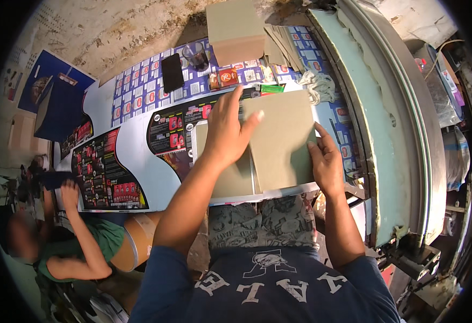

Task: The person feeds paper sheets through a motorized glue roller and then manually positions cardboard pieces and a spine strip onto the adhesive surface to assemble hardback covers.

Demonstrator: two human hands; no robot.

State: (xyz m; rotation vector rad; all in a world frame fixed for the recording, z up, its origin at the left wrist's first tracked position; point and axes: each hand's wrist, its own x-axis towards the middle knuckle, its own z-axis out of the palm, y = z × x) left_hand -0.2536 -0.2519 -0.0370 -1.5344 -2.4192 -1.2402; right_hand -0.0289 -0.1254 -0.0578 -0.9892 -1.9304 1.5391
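A grey-beige cardboard sheet [282, 137] lies in front of me, slightly turned, on top of another cardboard piece [230, 177] that shows at its left. My left hand [228, 129] is over the left edge, fingers stretched out and thumb resting by the upper sheet. At the right edge, my right hand [326, 161] grips the upper sheet, its thumb on top and its fingers along the side. Whether the upper sheet is one piece or a stack, I cannot tell.
Behind stand a tall stack of boards [238, 48], a dark glass [196, 56] and a black phone [172, 72]. A bundle of pale cloth or string [319, 86] lies right of the sheet. A large metal-edged machine [408, 124] borders the right; another person [80, 253] works at left.
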